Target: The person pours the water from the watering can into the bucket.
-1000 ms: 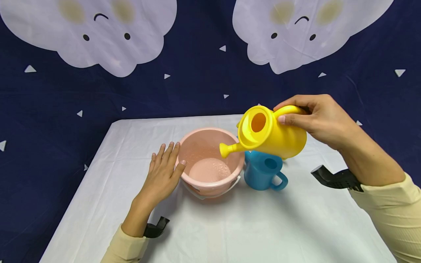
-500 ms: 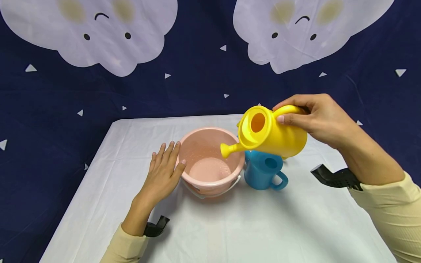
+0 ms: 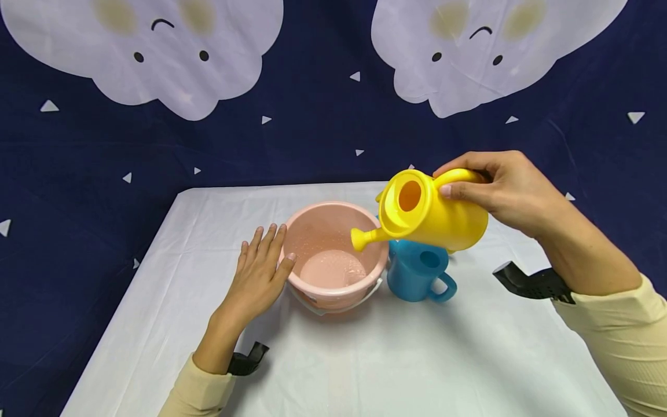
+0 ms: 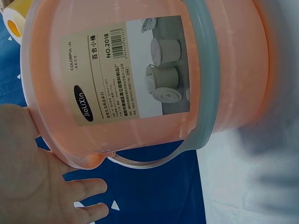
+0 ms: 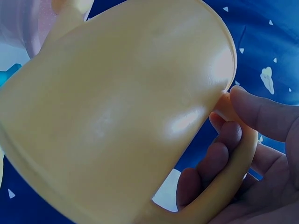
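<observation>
- On the white table (image 3: 172, 301), mid-scene: pink bucket (image 3: 333, 255), upright, pale grey bail handle hanging down its near side, a little liquid with bubbles in the bottom.
- Left hand (image 3: 257, 278) rests flat against the bucket's left wall, fingers straight and together, thumb touching the rim; nothing grasped. Left wrist view shows the palm (image 4: 32, 172) pressed to the bucket (image 4: 140, 79) beside its paper label (image 4: 126, 70).
- Right hand (image 3: 500, 188) holds the yellow watering can (image 3: 429, 214) by its handle, fingers curled through the loop, thumb lying along the top. Right wrist view confirms: fingers (image 5: 212, 161) wrapped inside the handle, can body (image 5: 117, 112) filling the view.
- Can is lifted off the table, tilted left, spout (image 3: 365, 236) over the bucket's right rim, pointing down into it. Cannot tell if liquid is coming out.
- Blue cup (image 3: 417, 269) with a handle stands on the table just right of the bucket, touching or nearly so, under the can.
- Black wrist straps (image 3: 531, 284) on both forearms, cream sleeves.
- Far: dark blue backdrop (image 3: 323, 104) with white cloud faces.
</observation>
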Demonstrator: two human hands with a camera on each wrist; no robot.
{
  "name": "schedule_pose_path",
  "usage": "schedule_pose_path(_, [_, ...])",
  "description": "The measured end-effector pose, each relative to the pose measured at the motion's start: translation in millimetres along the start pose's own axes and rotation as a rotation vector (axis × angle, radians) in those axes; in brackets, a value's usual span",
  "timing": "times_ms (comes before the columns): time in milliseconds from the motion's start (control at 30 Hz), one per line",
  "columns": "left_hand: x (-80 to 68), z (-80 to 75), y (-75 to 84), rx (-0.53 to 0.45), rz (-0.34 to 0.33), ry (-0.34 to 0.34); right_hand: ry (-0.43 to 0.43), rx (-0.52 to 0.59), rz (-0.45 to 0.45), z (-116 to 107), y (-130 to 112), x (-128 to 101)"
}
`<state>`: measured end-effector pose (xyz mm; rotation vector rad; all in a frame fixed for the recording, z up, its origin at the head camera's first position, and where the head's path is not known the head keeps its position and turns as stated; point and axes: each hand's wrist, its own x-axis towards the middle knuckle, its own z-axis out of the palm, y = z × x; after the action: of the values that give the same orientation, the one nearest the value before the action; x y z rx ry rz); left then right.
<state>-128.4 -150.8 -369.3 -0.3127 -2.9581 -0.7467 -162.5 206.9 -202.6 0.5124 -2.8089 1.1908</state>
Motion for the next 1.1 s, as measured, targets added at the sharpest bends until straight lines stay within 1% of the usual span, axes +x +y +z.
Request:
schedule_pose_path(333, [-0.5, 0.1, 0.3, -0.003, -0.003, -0.001, -0.006, 0.001, -0.014, -0.1, 0.7, -1.2])
schedule_pose_path(1100, [-0.3, 0.0, 0.4, -0.001, -0.005, 0.0, -0.016, -0.002, -0.001, -0.9, 0.6, -1.3])
